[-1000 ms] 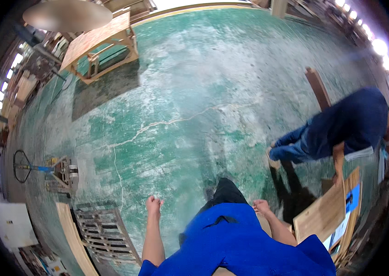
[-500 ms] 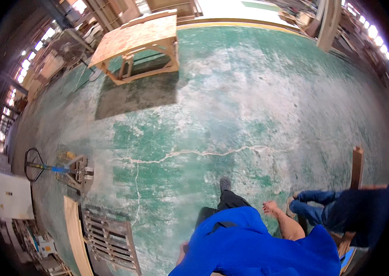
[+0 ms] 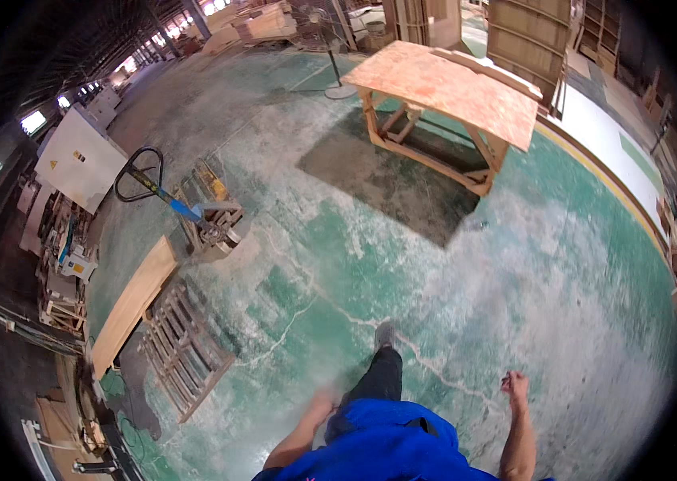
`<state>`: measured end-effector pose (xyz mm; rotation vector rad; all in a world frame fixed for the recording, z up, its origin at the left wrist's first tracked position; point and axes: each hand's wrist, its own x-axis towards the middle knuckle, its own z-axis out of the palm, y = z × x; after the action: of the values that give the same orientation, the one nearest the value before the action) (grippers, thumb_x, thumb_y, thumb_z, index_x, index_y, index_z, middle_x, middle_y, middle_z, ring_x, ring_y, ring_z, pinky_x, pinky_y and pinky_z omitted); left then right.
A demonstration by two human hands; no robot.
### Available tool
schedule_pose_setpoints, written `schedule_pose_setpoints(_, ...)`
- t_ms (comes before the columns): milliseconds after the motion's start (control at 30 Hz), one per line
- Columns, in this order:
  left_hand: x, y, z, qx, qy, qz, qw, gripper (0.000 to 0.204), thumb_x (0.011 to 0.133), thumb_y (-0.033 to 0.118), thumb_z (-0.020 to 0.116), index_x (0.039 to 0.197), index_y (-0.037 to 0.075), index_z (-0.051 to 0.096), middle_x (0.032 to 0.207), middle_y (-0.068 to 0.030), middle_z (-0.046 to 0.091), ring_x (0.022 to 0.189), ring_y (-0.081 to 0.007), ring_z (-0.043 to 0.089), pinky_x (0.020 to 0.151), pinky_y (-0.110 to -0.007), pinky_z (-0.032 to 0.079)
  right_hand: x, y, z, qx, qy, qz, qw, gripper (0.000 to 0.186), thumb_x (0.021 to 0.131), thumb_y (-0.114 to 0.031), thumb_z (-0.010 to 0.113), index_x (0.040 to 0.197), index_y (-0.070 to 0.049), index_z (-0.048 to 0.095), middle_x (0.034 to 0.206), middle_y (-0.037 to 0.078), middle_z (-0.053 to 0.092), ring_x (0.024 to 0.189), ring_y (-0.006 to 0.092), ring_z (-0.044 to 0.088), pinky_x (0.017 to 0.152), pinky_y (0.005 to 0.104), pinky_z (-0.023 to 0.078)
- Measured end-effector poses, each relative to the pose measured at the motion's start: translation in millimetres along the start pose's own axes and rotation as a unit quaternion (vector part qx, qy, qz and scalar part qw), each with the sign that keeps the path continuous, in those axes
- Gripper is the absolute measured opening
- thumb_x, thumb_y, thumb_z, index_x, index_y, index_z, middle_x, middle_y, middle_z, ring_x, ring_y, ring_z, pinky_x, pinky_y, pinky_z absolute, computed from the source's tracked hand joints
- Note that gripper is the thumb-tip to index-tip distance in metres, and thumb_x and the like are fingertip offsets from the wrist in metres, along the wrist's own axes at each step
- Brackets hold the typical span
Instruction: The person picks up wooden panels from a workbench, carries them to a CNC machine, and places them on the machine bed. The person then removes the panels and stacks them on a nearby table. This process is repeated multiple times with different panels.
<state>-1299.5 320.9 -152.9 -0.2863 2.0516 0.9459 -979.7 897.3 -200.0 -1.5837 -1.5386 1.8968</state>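
On the white cabinet [image 3: 82, 164] at the left, a yellow triangular label [image 3: 53, 165] sits beside another small label [image 3: 79, 156] in yellow and dark tones, both too small to read. The pallet jack [image 3: 214, 224] in front of it has a blue sleeve [image 3: 185, 211] on its shaft, its black loop handle [image 3: 140, 195] pointing left and its wheels toward the lower right. Nearest the left hand among the things on the floor is the slatted wooden pallet [image 3: 209, 388], lying flat at the lower left, well apart from that hand — its slats run from upper left to lower right. Just beside it a pale board [image 3: 134, 309] stretches its long axis from lower left to upper right. The wooden table [image 3: 443, 84] stands farther off, its long axis sloping down to the right. The left hand [image 3: 322, 402], beside the dark trouser leg [image 3: 378, 377], is blurred, so I cannot tell how its fingers stand or whether they grip anything. The right hand [image 3: 516, 385] hangs above the green floor [image 3: 467, 321], fingers bent inward; how far they close, or whether they enclose something, I cannot tell.
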Motion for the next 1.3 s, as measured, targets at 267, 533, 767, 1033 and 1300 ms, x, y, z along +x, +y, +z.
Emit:
schedule_pose_setpoints(267, 183.6, 94.4, -69.7, 0.185, -0.067, 0.007, 0.98, 0.02, 0.093, 0.004, 0.057, 0.11, 0.002, 0.066, 0.111, -0.0132, 0.066, 0.096, -0.0258, 0.066, 0.078, -0.04, 0.061, -25.8, -13.5, 142.9, -0.033, -0.025, 0.236, 0.971, 0.018, 0.095, -0.018, 0.063, 0.093, -0.002, 0.07, 0.082, 0.015, 0.071, 0.061, 0.0218, 0.067, 0.055, 0.0369, 0.056)
schedule_pose_setpoints(533, 355.6, 318.8, -42.1, -0.044, -0.007, 0.181, 0.982, 0.011, 0.096, 0.004, 0.055, 0.106, 0.002, 0.06, 0.106, -0.0098, 0.062, 0.092, -0.023, 0.063, 0.084, -0.045, 0.062, 123.8, -35.6, 163.8, -0.003, -0.093, 0.24, 0.966, 0.016, 0.083, 0.005, 0.061, 0.098, 0.007, 0.066, 0.083, 0.019, 0.071, 0.062, 0.0324, 0.067, 0.051, 0.0455, 0.054)
schedule_pose_setpoints(767, 364.1, 435.1, 26.1, 0.009, -0.056, 0.102, 0.993, 0.022, 0.092, 0.009, 0.063, 0.113, 0.002, 0.062, 0.104, -0.0132, 0.063, 0.092, -0.0309, 0.064, 0.081, -0.045, 0.06, 436.7, -188.4, 100.6, -0.137, 0.042, 0.033, 0.989, 0.033, 0.092, -0.03, 0.064, 0.071, -0.004, 0.062, 0.061, 0.008, 0.061, 0.052, 0.0201, 0.058, 0.048, 0.0392, 0.048)
schedule_pose_setpoints(1033, 356.4, 493.1, 53.5, 0.459, -0.031, 0.476, 0.75, 0.025, 0.084, 0.026, 0.073, 0.073, 0.008, 0.059, 0.07, -0.0171, 0.054, 0.071, -0.0387, 0.058, 0.066, -0.049, 0.049, 693.4, -457.0, 101.1, -0.251, 0.229, -0.09, 0.936, 0.052, 0.091, -0.042, 0.066, 0.112, 0.006, 0.065, 0.102, 0.026, 0.069, 0.098, 0.0391, 0.066, 0.088, 0.0457, 0.053)
schedule_pose_setpoints(1300, 436.9, 598.1, 69.9, 0.373, -0.004, 0.182, 0.91, 0.018, 0.095, 0.023, 0.066, 0.092, 0.008, 0.057, 0.083, -0.0082, 0.057, 0.079, -0.0271, 0.059, 0.074, -0.043, 0.054, 842.6, -571.2, 136.8, -0.083, 0.172, -0.034, 0.981, 0.059, 0.091, -0.046, 0.072, 0.103, 0.011, 0.066, 0.091, 0.023, 0.071, 0.083, 0.0334, 0.071, 0.072, 0.0431, 0.057)
